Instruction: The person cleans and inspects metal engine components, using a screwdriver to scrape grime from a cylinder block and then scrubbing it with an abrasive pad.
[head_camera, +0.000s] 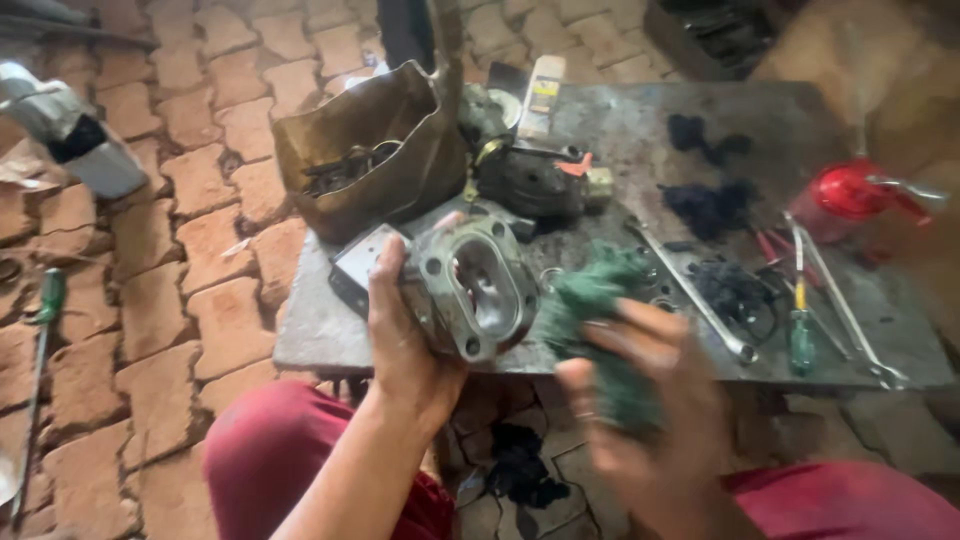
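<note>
My left hand (400, 335) grips a grey metal engine cylinder head (470, 285) from its left side and tilts its open chamber toward me, above the near edge of a low metal table (320, 335). My right hand (640, 400), blurred, holds a crumpled green rag (590, 300) just right of the part. The rag touches the part's right edge. My red-trousered knees frame the bottom of the view.
A brown leather tool bag (370, 150) with tools stands at the table's back left, a dark engine part (530, 180) beside it. Wrenches (690, 300), a green-handled screwdriver (800, 335), dark rags (710, 205) and a red oil can (850, 195) lie right. The floor is brick.
</note>
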